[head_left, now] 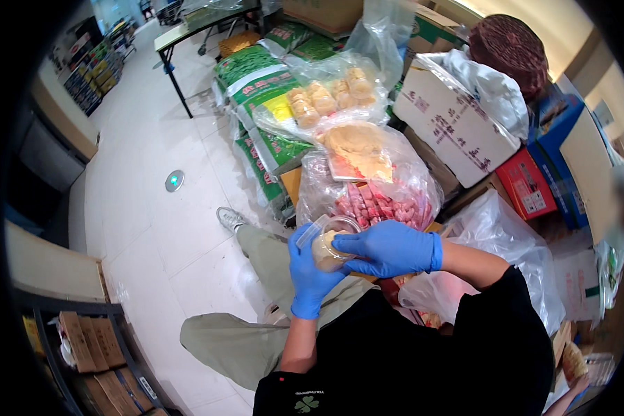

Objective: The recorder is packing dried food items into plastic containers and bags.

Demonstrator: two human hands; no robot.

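My left hand (308, 277), in a blue glove, is closed around a small clear plastic tub (324, 264) with pale beige food inside. The tub's clear lid (314, 231) stands tilted up at its far left side. From the right, my right hand (393, 248), also gloved in blue, reaches over the tub with its fingers bent against the rim and the beige food. Just beyond my hands lies a large clear bag (423, 187) holding red-and-pink small packets (381, 206). A pile of beige food (357, 147) rests on top of that bag's contents.
Filled clear tubs (322, 98) stand in rows on green sacks (263, 83) farther away. A white foam box (454, 114) and a red box (525, 184) are at right. Another person's hand (579, 383) is near a clear tub (598, 367) at lower right.
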